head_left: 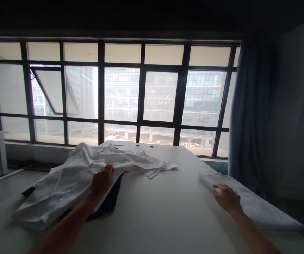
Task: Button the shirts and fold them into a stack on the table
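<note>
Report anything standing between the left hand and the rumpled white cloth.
Nothing visible stands in the way: the left hand is at the rumpled white cloth, and the dark fabric shows from underneath it, not between them.

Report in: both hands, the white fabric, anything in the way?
Left hand on rumpled white fabric. Right hand at folded white cloth. Dark material partly beneath the rumpled fabric.

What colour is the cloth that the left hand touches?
The cloth is white; the head view shows it.
</note>
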Motion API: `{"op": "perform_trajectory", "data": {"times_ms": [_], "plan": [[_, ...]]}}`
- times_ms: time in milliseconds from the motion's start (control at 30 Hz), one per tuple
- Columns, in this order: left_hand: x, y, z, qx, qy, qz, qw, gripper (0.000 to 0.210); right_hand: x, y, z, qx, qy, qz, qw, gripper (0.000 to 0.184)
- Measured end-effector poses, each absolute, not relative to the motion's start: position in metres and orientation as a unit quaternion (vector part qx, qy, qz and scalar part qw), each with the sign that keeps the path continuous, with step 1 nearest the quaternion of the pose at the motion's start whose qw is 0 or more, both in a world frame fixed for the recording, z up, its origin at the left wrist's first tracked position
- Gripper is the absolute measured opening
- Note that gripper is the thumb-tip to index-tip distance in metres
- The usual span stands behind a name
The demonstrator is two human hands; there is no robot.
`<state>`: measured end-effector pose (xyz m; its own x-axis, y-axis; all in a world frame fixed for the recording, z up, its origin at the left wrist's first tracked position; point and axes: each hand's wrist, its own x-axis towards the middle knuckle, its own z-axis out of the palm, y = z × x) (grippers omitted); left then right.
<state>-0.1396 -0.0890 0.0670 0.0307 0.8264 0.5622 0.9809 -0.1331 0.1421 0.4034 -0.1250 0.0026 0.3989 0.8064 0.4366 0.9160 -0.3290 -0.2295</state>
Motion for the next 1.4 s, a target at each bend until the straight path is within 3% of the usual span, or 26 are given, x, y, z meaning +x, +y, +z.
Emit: {"op": "perform_trajectory", "data": {"times_ms": [100,333,400,500,600,700,800,967,1067,1167,1267,1333,1400], "plan": [[-0.111,-0.109,0.067,-0.758,-0.594,-0.264,0.056,0.031,0.391,-0.123,0.003,-0.784,-0.569,-0.124,0.216,0.039],[-0.068,-0.158,0.051,-0.863,-0.389,-0.083,-0.313,0.014,0.34,-0.125,-0.003,-0.708,-0.673,-0.081,0.197,0.036],[-0.071,-0.173,0.065,-0.852,-0.319,-0.031,-0.415,0.018,0.317,-0.123,-0.003,-0.673,-0.712,-0.052,0.193,0.039],[-0.086,-0.188,0.094,-0.802,-0.219,0.059,-0.552,0.04,0.282,-0.108,0.002,-0.652,-0.739,-0.013,0.17,0.046],[-0.108,-0.179,0.116,-0.757,-0.163,0.094,-0.625,0.058,0.257,-0.079,0.011,-0.665,-0.733,-0.004,0.144,0.059],[-0.131,-0.145,0.11,-0.794,-0.251,-0.098,-0.545,0.052,0.238,-0.045,0.021,-0.681,-0.717,0.031,0.144,0.07],[-0.153,-0.103,0.087,-0.819,-0.415,-0.241,-0.315,0.04,0.215,-0.022,0.027,-0.666,-0.727,0.07,0.148,0.072],[-0.183,-0.07,0.057,-0.815,-0.55,-0.173,-0.058,0.03,0.176,-0.014,0.035,-0.633,-0.759,0.085,0.128,0.047],[-0.191,-0.069,0.056,-0.805,-0.579,-0.132,-0.023,0.034,0.181,-0.019,0.06,-0.667,-0.736,0.057,0.104,0.029],[-0.194,-0.072,0.065,-0.8,-0.58,-0.15,-0.02,0.04,0.227,-0.028,0.106,-0.738,-0.664,-0.012,0.118,0.029],[-0.192,-0.077,0.079,-0.81,-0.561,-0.164,-0.055,0.046,0.308,-0.041,0.151,-0.793,-0.574,-0.105,0.175,0.04],[-0.189,-0.083,0.087,-0.821,-0.54,-0.16,-0.094,0.05,0.364,-0.048,0.166,-0.81,-0.48,-0.166,0.294,0.047],[-0.184,-0.088,0.089,-0.837,-0.511,-0.142,-0.133,0.051,0.404,-0.051,0.164,-0.839,-0.401,-0.137,0.34,0.071]]}}
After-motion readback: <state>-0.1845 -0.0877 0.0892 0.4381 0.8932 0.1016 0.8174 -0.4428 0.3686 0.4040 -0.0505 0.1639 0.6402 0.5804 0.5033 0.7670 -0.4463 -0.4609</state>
